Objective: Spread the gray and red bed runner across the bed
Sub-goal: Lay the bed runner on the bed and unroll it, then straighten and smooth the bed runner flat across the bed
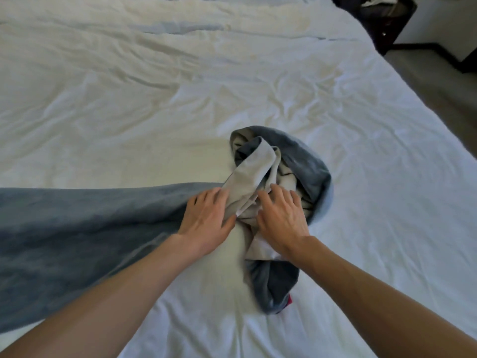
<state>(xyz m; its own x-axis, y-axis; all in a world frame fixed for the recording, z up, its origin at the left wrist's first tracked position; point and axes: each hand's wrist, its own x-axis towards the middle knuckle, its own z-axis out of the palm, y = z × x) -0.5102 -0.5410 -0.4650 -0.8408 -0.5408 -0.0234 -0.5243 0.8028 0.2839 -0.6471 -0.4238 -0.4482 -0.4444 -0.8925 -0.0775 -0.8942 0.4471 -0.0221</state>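
Note:
The gray bed runner [77,228] lies flat across the left part of the white bed [180,99], reaching the left edge of view. Its right end is bunched in a heap [296,161] at the bed's middle, with the pale beige underside showing and a sliver of red [289,300] at the near bottom. My left hand [206,220] rests on the runner where the flat part meets the heap, fingers spread, thumb against the beige fold. My right hand [281,218] presses flat on the bunched beige cloth, fingers apart. Neither hand visibly grips the cloth.
The white cover is wrinkled and runs far back and to the right. The bed's right edge [438,140] drops to a brown floor [454,99]. A dark piece of furniture [387,24] stands at the top right corner.

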